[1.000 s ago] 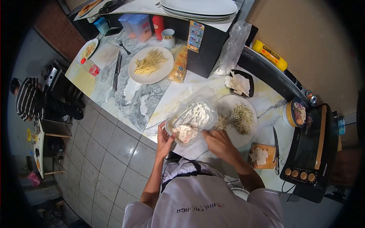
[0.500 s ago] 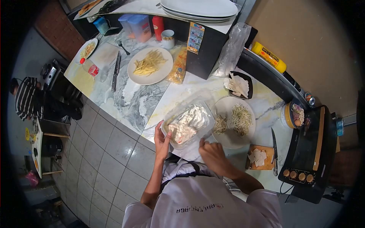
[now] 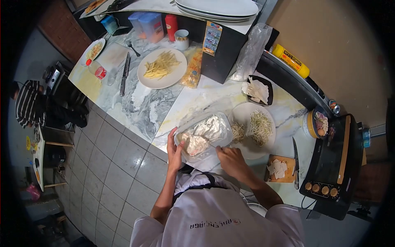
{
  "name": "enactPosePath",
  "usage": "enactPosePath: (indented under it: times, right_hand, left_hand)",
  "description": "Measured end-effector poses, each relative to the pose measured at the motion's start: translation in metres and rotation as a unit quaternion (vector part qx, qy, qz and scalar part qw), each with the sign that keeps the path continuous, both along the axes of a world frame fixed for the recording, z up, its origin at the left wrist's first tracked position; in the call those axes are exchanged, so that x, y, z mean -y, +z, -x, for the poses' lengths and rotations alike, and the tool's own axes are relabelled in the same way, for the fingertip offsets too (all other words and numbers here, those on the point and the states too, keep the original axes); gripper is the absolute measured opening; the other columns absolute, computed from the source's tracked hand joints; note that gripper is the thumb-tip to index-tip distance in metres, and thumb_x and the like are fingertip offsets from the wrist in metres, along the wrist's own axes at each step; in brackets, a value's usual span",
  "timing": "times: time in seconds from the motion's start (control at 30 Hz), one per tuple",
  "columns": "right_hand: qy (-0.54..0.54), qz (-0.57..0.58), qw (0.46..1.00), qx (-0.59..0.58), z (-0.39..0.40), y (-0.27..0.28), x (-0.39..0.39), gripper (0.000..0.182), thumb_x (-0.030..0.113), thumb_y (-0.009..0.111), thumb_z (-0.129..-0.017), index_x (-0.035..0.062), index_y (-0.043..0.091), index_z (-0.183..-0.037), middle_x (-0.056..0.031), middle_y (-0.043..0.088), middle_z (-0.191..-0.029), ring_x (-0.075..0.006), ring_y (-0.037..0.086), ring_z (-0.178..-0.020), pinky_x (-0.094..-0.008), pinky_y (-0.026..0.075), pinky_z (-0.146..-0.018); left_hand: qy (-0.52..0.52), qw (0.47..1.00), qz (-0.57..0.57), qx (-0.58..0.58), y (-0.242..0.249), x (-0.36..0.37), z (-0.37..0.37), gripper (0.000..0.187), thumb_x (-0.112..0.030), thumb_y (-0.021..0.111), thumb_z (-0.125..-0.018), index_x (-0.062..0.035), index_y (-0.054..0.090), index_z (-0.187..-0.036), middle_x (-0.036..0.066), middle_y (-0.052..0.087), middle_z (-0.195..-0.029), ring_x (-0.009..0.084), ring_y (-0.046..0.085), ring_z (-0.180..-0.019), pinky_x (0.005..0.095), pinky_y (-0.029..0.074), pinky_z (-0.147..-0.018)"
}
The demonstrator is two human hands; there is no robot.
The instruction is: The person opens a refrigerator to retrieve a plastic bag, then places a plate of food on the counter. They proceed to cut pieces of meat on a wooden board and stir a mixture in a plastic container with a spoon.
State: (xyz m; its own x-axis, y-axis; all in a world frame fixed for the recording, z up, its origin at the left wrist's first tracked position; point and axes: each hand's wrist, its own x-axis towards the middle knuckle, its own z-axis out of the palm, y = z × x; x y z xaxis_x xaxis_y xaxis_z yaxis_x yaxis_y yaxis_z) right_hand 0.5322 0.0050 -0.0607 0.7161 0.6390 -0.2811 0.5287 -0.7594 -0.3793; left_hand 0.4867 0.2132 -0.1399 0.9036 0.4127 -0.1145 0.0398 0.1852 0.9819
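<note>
A clear plastic container [image 3: 224, 138] with a creamy white mixture [image 3: 210, 126] is tilted over the counter's near edge. My left hand [image 3: 174, 150] grips its left side, thumb over the rim. At the container's lower right corner is my right hand [image 3: 231, 158], its fingers closed; whatever they hold is too hard to make out. Orange-pink bits show in the nearer lump of mixture. Just right of the container lies a white plate [image 3: 247, 151] with two piles of bean sprouts [image 3: 261, 128].
A cutting board [image 3: 284, 179] with white pieces and a knife [image 3: 296, 162] lie at the right, beside a black oven [image 3: 329, 164]. Farther back are a plate of cut strips [image 3: 162, 68], another knife [image 3: 124, 78] and a black bowl [image 3: 269, 90]. A person in stripes [image 3: 29, 103] is far left.
My right hand has moved up slightly against the container's corner. The mixture now shows a gap between two lumps. My left hand keeps its grip.
</note>
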Motion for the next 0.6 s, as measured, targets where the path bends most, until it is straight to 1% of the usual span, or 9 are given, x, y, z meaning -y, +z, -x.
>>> enactPosePath:
  times: [0.07, 0.13, 0.2, 0.23, 0.4, 0.47, 0.5, 0.53, 0.6]
  right_hand:
    - [-0.027, -0.022, 0.999, 0.016, 0.007, -0.001, 0.001, 0.025, -0.002, 0.041, -0.078, -0.0028, 0.055, -0.099, -0.0185, 0.062, -0.090, -0.0354, 0.061, -0.083, -0.0467, 0.043, -0.075]
    - [-0.050, -0.035, 0.998, 0.017, -0.004, 0.006, 0.007, 0.023, -0.001, 0.045, -0.077, -0.0035, 0.055, -0.097, -0.0194, 0.062, -0.084, -0.0375, 0.061, -0.078, -0.0471, 0.045, -0.073]
    - [-0.082, -0.040, 0.993, 0.077, -0.013, 0.020, 0.012, 0.022, 0.000, 0.050, -0.075, -0.0035, 0.056, -0.096, -0.0200, 0.062, -0.076, -0.0391, 0.061, -0.073, -0.0473, 0.046, -0.069]
    - [-0.091, 0.004, 0.993, 0.074, -0.019, 0.018, 0.013, 0.021, 0.002, 0.050, -0.077, -0.0038, 0.056, -0.096, -0.0174, 0.063, -0.076, -0.0339, 0.063, -0.076, -0.0473, 0.045, -0.068]
    - [-0.079, -0.009, 0.993, 0.091, -0.002, -0.009, 0.002, 0.020, 0.000, 0.053, -0.074, -0.0034, 0.056, -0.093, -0.0182, 0.063, -0.069, -0.0355, 0.064, -0.066, -0.0460, 0.048, -0.061]
    - [-0.025, -0.032, 0.997, 0.064, 0.018, -0.013, -0.007, 0.020, -0.001, 0.053, -0.073, -0.0044, 0.055, -0.093, -0.0189, 0.062, -0.066, -0.0369, 0.064, -0.062, -0.0460, 0.049, -0.058]
    - [-0.020, -0.008, 1.000, -0.007, 0.021, -0.013, -0.008, 0.027, -0.004, 0.049, -0.072, -0.0044, 0.056, -0.099, -0.0246, 0.061, -0.072, -0.0373, 0.062, -0.069, -0.0471, 0.048, -0.065]
    - [-0.021, -0.009, 1.000, -0.009, 0.020, -0.009, -0.008, 0.027, -0.004, 0.049, -0.072, -0.0044, 0.056, -0.099, -0.0246, 0.061, -0.072, -0.0373, 0.062, -0.069, -0.0471, 0.048, -0.065]
    - [-0.037, -0.101, 0.993, 0.048, 0.014, -0.004, -0.004, 0.021, -0.004, 0.049, -0.073, -0.0035, 0.055, -0.093, -0.0235, 0.061, -0.070, -0.0376, 0.061, -0.065, -0.0469, 0.048, -0.063]
  left_hand:
    - [0.000, 1.000, 0.004, -0.005, 0.000, -0.002, -0.001, 0.052, -0.009, 0.056, -0.086, -0.0039, 0.039, -0.135, 0.013, 0.040, -0.136, 0.0221, 0.037, -0.127, 0.0325, 0.029, -0.105]
    - [-0.005, 1.000, 0.020, -0.016, -0.002, -0.004, -0.001, 0.050, -0.005, 0.053, -0.084, -0.0047, 0.042, -0.133, 0.012, 0.042, -0.134, 0.0214, 0.038, -0.126, 0.0314, 0.030, -0.104]
    - [-0.002, 0.999, 0.030, -0.024, 0.002, -0.002, -0.002, 0.049, -0.002, 0.048, -0.083, -0.0045, 0.044, -0.132, 0.012, 0.043, -0.134, 0.0207, 0.039, -0.125, 0.0316, 0.030, -0.104]
    - [0.001, 0.999, 0.040, -0.034, 0.003, -0.001, -0.002, 0.050, 0.001, 0.044, -0.082, -0.0043, 0.045, -0.131, 0.012, 0.043, -0.134, 0.0199, 0.039, -0.125, 0.0319, 0.030, -0.105]
    - [0.037, 0.995, 0.089, -0.007, -0.010, 0.000, -0.010, 0.054, 0.003, 0.034, -0.079, -0.0046, 0.046, -0.132, 0.011, 0.045, -0.133, 0.0182, 0.041, -0.123, 0.0341, 0.031, -0.106]
    - [0.046, 0.992, 0.113, -0.009, -0.011, 0.000, -0.010, 0.055, 0.002, 0.032, -0.079, -0.0046, 0.046, -0.131, 0.010, 0.046, -0.133, 0.0180, 0.041, -0.123, 0.0347, 0.031, -0.107]
    - [0.044, 0.995, 0.095, -0.001, -0.011, -0.001, -0.011, 0.054, 0.002, 0.032, -0.079, -0.0043, 0.048, -0.130, 0.010, 0.046, -0.132, 0.0180, 0.042, -0.122, 0.0342, 0.031, -0.106]
    - [0.041, 0.996, 0.076, 0.007, -0.011, -0.002, -0.010, 0.053, 0.001, 0.033, -0.079, -0.0041, 0.049, -0.129, 0.010, 0.047, -0.132, 0.0179, 0.043, -0.121, 0.0336, 0.032, -0.106]
    - [0.033, 0.994, 0.105, -0.001, -0.016, -0.005, -0.008, 0.049, 0.000, 0.035, -0.081, -0.0037, 0.051, -0.128, 0.010, 0.048, -0.130, 0.0180, 0.045, -0.118, 0.0329, 0.034, -0.103]
